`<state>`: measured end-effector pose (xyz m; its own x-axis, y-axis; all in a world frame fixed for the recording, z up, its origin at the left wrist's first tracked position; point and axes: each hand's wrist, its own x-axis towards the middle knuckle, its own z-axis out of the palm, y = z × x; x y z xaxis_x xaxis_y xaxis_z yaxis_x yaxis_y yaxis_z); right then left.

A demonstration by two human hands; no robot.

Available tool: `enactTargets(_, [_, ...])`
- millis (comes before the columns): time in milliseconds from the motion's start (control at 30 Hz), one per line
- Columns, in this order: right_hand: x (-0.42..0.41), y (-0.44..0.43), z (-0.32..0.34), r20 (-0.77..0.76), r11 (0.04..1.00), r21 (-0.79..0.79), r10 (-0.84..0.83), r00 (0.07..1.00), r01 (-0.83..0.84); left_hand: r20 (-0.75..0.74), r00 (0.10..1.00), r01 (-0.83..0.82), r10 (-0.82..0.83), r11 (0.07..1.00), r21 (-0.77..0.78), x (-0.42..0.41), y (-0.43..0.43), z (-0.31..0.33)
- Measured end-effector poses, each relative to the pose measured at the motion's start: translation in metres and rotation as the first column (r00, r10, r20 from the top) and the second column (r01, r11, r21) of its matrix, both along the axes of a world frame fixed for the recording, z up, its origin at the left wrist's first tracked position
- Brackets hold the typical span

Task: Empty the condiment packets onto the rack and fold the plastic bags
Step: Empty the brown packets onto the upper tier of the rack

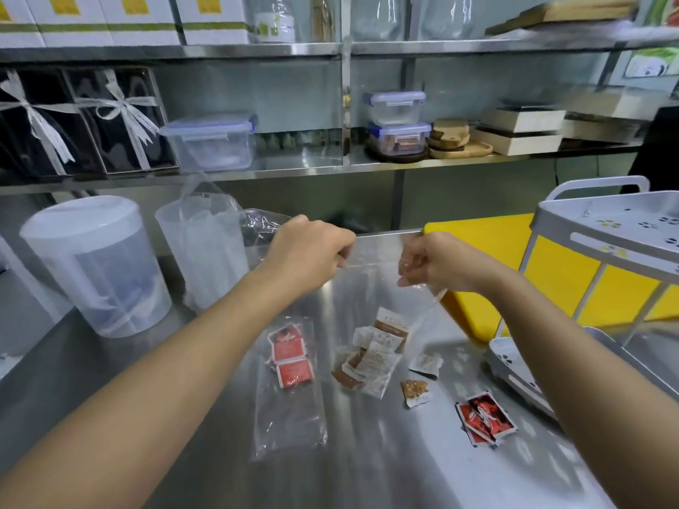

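Both hands are holding a clear plastic bag up over the steel counter. The left hand and the right hand are each pinching a corner of its top edge, fingers curled tight on the film. Brown-and-white condiment packets are hanging in the bag's bottom, its lower end touching or just above the counter; I cannot tell which.

The film looks thin, limp and slippery, so pinching at the corners seems right. The packets look light and soft.

A second bag with red packets is lying flat to the left. Loose red packets are lying near right, beside the white rack.
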<state>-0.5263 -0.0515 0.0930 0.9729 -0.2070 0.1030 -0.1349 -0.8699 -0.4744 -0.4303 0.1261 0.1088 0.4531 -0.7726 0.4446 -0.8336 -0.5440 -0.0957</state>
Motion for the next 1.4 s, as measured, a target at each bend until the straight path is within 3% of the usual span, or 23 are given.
enactTargets(133, [-0.010,-0.019,-0.009,-0.048,1.000,0.001,-0.028,0.998,0.028,-0.201,0.980,0.004,-0.001,1.000,0.011,0.005,0.005,0.000])
enactTargets(200, [-0.010,-0.023,-0.008,0.025,0.998,-0.039,-0.045,0.999,0.046,-0.231,0.973,0.003,0.011,0.998,0.060,0.006,0.006,0.006])
enactTargets(300, [-0.010,-0.022,0.001,0.409,0.988,-0.069,-0.096,0.907,0.136,-0.132,0.991,0.001,-0.014,0.995,-0.099,0.009,0.011,0.019])
enactTargets(367, [-0.011,-0.016,0.001,0.712,0.953,-0.160,-0.069,0.698,0.257,0.077,0.995,0.085,-0.063,0.943,-0.321,0.009,0.014,0.023])
enactTargets(400, [-0.012,-0.013,-0.001,0.785,0.928,-0.194,-0.048,0.618,0.319,0.139,0.988,0.109,-0.060,0.921,-0.375,0.010,0.014,0.022])
enactTargets(433, [-0.010,-0.011,-0.006,0.798,0.909,-0.229,-0.031,0.602,0.349,0.151,0.988,0.095,-0.043,0.930,-0.355,0.009,0.013,0.021])
enactTargets(533, [-0.004,-0.008,-0.022,0.663,0.901,-0.289,-0.056,0.746,0.325,-0.008,1.000,-0.020,0.019,0.996,-0.088,0.010,0.009,0.006])
enactTargets(633, [-0.002,-0.012,-0.028,0.687,0.923,-0.204,-0.102,0.719,0.326,-0.024,1.000,0.003,-0.008,0.980,-0.200,0.013,0.006,0.002])
enactTargets(767, [0.004,-0.015,-0.037,0.516,0.943,-0.216,-0.110,0.849,0.253,-0.106,0.994,-0.043,0.035,0.996,-0.072,0.015,0.001,0.002])
enactTargets(867, [-0.001,-0.016,-0.033,0.576,0.974,-0.040,-0.158,0.802,0.221,-0.169,0.986,-0.033,0.007,0.987,-0.155,0.018,0.000,0.003])
enactTargets(967, [-0.002,-0.015,-0.022,0.543,0.983,0.087,-0.184,0.819,0.163,-0.251,0.966,0.006,-0.054,0.982,-0.188,0.017,-0.003,0.010])
enactTargets(1200, [-0.012,-0.024,0.023,0.508,0.981,0.091,-0.194,0.839,0.172,-0.232,0.957,0.148,-0.175,0.980,-0.132,0.008,-0.043,0.049])
enactTargets(1400, [-0.042,-0.044,0.090,0.658,0.960,0.159,-0.276,0.700,0.229,-0.099,0.941,0.292,-0.325,0.923,-0.250,-0.012,-0.079,0.110])
